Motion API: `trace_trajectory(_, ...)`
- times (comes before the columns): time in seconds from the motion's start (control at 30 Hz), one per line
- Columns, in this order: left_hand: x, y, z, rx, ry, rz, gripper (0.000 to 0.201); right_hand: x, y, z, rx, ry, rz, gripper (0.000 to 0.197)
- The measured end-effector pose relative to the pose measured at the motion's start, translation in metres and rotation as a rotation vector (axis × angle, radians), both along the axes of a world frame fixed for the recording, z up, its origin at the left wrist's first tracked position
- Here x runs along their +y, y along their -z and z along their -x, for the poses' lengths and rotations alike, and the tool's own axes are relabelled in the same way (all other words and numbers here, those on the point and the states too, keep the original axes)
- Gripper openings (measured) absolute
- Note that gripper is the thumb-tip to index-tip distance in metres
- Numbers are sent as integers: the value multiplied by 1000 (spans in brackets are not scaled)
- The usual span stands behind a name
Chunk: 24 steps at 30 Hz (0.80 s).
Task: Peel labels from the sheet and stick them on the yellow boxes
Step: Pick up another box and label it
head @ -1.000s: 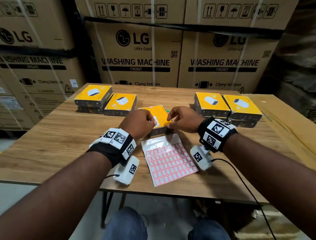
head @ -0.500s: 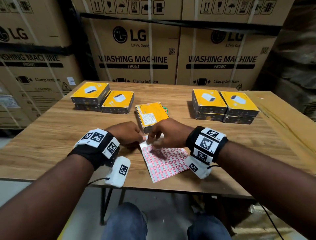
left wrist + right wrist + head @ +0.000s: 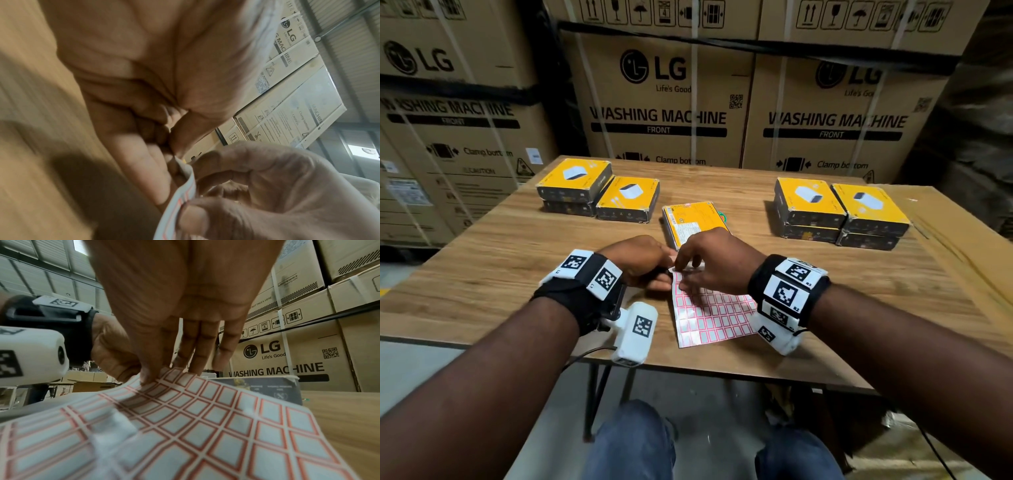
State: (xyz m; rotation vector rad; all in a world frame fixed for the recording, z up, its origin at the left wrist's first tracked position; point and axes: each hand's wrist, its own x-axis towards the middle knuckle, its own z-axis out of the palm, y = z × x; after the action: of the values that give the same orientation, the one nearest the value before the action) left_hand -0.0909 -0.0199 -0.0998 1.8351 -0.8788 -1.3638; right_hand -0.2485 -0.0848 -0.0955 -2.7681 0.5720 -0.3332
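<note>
Both hands, the left hand (image 3: 643,262) and right hand (image 3: 714,262), have dropped from the yellow box (image 3: 693,222) just beyond them to pinch the label sheet (image 3: 709,315) on the desk (image 3: 482,267), suggesting another peel is starting.

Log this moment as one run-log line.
phase: peeling | left hand: pinches far corner of red-bordered white label sheet | right hand: fingertips on same corner | lone yellow cardboard box: beyond hands, on wooden table
</note>
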Motion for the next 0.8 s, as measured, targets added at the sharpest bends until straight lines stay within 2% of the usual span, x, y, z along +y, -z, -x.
trace_trajectory(0.3,-1,1,7,14,31,37,31,-3,5,3,-20,25,-68,23)
trace_trajectory(0.43,-1,4,6,-40,60,35,27,-4,2,6,-5,18,-145,16)
trace_trajectory(0.53,1,9,8,-73,98,48,25,-4,0,7,3,12,-132,8)
trace_trajectory(0.63,2,15,10,-147,138,103,25,-5,0,6,5,22,-125,8)
trace_trajectory(0.8,3,18,9,-182,150,134,16,-9,-3,9,-6,49,-242,11)
